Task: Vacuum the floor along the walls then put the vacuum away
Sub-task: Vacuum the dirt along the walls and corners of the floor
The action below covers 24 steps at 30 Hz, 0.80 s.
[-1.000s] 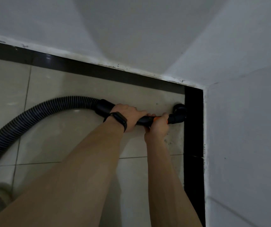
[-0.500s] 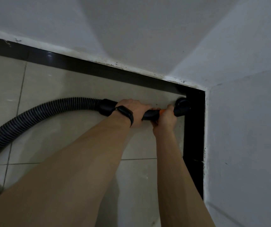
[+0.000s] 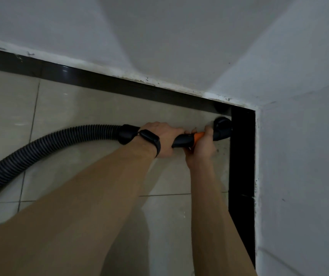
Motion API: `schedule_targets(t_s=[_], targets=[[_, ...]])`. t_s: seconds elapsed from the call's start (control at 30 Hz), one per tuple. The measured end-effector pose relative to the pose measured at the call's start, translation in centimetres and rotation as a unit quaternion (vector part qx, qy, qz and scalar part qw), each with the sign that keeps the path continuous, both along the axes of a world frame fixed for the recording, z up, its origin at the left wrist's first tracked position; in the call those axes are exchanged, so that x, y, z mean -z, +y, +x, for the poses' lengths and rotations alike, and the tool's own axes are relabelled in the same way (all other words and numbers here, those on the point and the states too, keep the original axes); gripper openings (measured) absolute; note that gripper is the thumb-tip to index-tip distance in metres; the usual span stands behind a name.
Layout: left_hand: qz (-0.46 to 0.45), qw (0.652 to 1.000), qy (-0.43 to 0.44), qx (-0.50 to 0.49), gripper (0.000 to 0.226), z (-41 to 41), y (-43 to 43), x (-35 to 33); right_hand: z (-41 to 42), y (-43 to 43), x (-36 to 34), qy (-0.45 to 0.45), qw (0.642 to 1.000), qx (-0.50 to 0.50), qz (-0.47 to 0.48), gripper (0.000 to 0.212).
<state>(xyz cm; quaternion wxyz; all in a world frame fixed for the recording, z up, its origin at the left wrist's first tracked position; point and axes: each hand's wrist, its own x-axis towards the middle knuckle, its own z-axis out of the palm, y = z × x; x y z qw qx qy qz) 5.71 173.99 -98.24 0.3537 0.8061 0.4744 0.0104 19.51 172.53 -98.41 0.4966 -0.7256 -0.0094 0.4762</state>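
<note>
The left hand (image 3: 164, 139) and right hand (image 3: 200, 149) both have their fingers curled tight round the vacuum wand (image 3: 183, 140). Its hose (image 3: 50, 144) trails left across the floor (image 3: 100, 108). The nozzle (image 3: 222, 127) has pushed deeper into the corner, against the black skirting (image 3: 241, 156).

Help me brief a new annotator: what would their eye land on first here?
Two bare forearms reach up from the bottom edge, the left hand and right hand both gripping a black vacuum wand with an orange band mid-frame. A ribbed black hose curves in from the left, and the nozzle sits in the corner of the tiled floor, by the glossy black skirting below white walls.
</note>
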Motion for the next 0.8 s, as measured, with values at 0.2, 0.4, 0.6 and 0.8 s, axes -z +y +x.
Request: schedule_targets(t_s=[0.2,0.4,0.6,0.8], targets=[[0.011,0.999,0.03,0.006,0.034,-3.8,-1.0,0.0,-4.1,-1.1,-0.3,0.012,1.0,0.001,-0.007,0.025],[0.003,0.999,0.045,0.002,0.029,-7.3,-1.3,-0.3,-8.0,-1.4,-0.9,0.016,1.0,0.023,-0.013,0.022],[-0.009,0.998,0.062,0.006,0.022,-11.4,-1.4,-0.5,-12.1,-1.9,-1.2,0.023,0.999,0.035,-0.02,0.02],[-0.007,0.996,0.087,0.016,0.022,-14.6,-2.0,-0.1,-15.1,-2.9,-1.3,0.049,0.998,0.037,-0.018,0.024]])
